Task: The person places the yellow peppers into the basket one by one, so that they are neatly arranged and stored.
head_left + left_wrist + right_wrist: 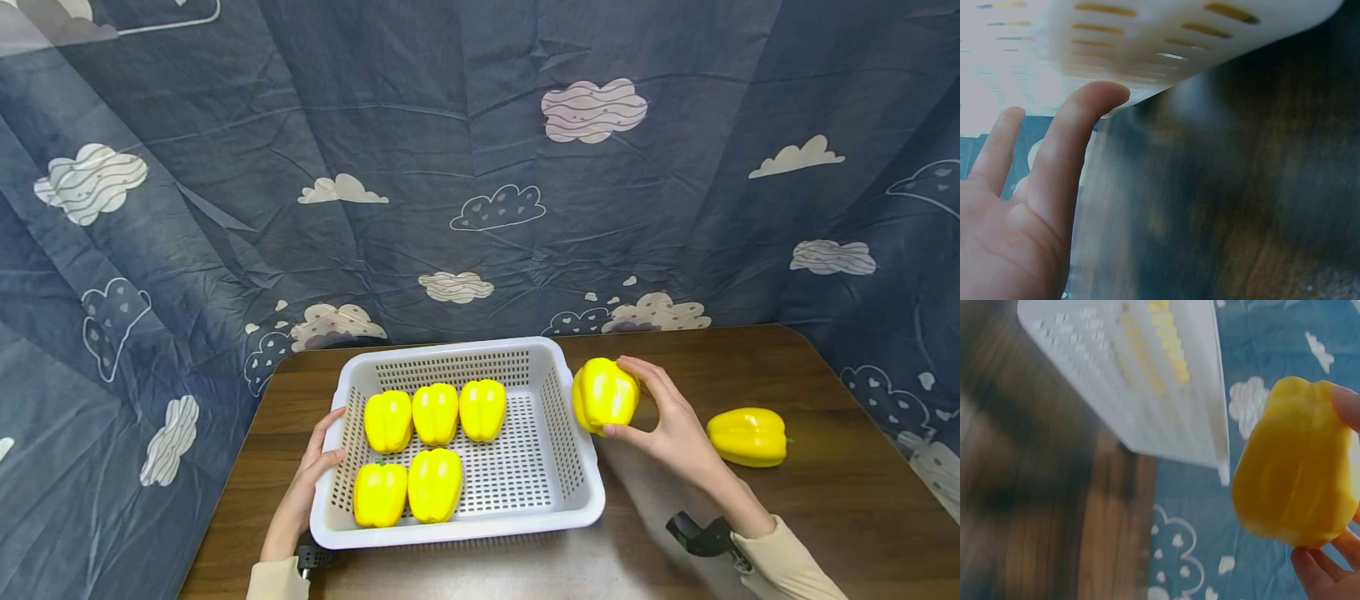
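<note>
A white perforated plastic basket [498, 527] stands on the table with several yellow bell peppers inside, among them a front one [380, 496] and a back one [483, 410]. Against the basket's left side rests my left hand [311, 467], thumb and finger spread apart and touching it. My right hand [663, 425] holds another yellow bell pepper [604, 393] just outside the basket's right wall, fingers and thumb around its right side. The right wrist view shows this pepper [1297, 462] close up. One more bell pepper [747, 437] lies on the table to the right of that hand.
The dark wooden table [832, 517] carries everything. Behind it hangs a blue curtain [420, 150] with white clouds. A black wrist strap [701, 535] sits on the right wrist, another [315, 557] on the left.
</note>
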The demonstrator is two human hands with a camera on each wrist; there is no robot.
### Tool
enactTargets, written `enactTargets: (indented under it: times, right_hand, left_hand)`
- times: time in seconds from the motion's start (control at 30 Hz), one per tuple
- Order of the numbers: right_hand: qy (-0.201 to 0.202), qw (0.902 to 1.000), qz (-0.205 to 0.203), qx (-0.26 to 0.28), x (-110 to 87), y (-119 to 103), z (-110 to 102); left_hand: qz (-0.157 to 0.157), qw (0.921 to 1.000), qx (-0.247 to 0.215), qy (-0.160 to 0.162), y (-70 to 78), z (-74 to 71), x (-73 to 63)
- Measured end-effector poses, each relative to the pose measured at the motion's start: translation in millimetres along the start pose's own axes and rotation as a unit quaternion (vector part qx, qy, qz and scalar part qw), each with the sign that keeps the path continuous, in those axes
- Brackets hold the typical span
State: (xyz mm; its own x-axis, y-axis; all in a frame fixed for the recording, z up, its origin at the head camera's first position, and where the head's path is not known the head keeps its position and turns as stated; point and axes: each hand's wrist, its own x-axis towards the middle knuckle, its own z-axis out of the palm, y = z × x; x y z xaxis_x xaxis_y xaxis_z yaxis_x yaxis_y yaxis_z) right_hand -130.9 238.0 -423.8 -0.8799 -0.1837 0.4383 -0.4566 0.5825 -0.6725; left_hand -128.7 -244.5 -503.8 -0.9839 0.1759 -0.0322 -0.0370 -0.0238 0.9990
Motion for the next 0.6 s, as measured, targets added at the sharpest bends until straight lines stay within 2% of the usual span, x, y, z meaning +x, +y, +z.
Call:
enactTargets:
  times: [0.2,0.43,0.6]
  right_hand:
    - [-0.023,0.9995,-0.015,0.018,-1.4,-14.9,12.2]
    - [-0.063,0.9976,0.007,0.027,-4.8,-27.7,29.3]
    - [-0.076,0.9963,-0.013,0.038,-6.8,-34.9,42.4]
  left_hand:
    - [-0.004,1.0000,-0.001,0.001,0.5,0.2,0.2]
    - [-0.004,1.0000,0.008,0.003,0.5,0.0,0.3]
    - [-0.005,1.0000,0.004,0.002,0.2,-0.2,0.2]
